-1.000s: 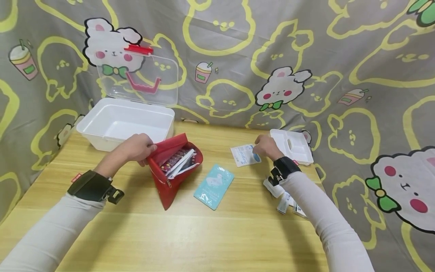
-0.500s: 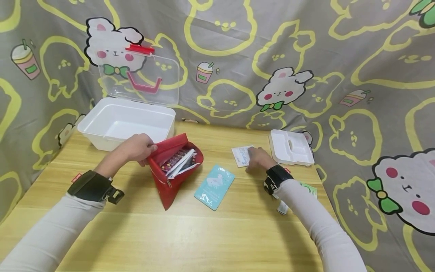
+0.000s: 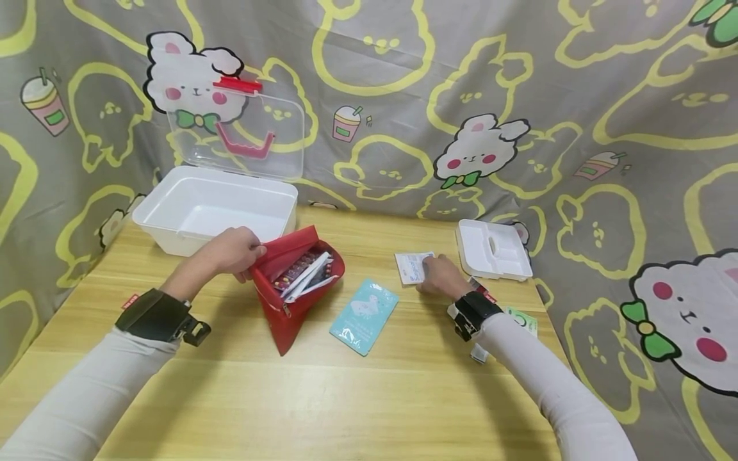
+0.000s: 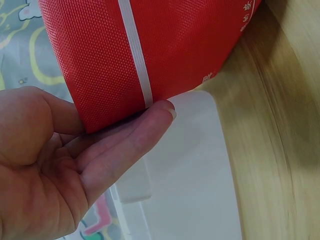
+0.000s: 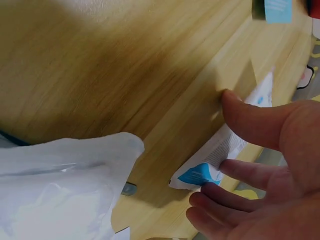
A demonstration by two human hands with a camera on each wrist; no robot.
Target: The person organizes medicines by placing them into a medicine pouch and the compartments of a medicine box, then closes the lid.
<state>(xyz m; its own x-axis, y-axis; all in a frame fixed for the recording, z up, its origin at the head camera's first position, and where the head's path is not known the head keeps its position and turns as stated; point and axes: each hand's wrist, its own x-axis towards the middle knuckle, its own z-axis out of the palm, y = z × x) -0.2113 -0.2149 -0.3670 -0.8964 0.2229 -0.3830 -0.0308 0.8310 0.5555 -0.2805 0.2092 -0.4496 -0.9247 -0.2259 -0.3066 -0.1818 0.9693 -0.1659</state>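
Observation:
My left hand (image 3: 233, 251) grips the upper left edge of a red zip pouch (image 3: 288, 333), holding its mouth apart. Inside the pouch, blister packs of pills (image 3: 293, 274) and white packets (image 3: 308, 276) show. In the left wrist view, my fingers (image 4: 127, 142) lie along the pouch's red fabric (image 4: 100, 65). My right hand (image 3: 442, 276) is at a flat white-and-blue packet (image 3: 409, 267) on the table. The right wrist view has my fingertips touching the packet (image 5: 210, 157) along one side, the thumb reaching over it, its tip apart from the surface.
A white box (image 3: 219, 205) with its clear lid (image 3: 236, 137) raised stands at back left. A white compartment tray (image 3: 496, 253) sits at back right. A teal packet (image 3: 364, 317) lies mid-table. Near my right wrist are a green card (image 3: 523, 320) and a small white packet (image 3: 478, 353).
My right hand has shifted left and slightly toward me over the white-and-blue packet, covering its blue end. The left hand and red pouch have stayed in place.

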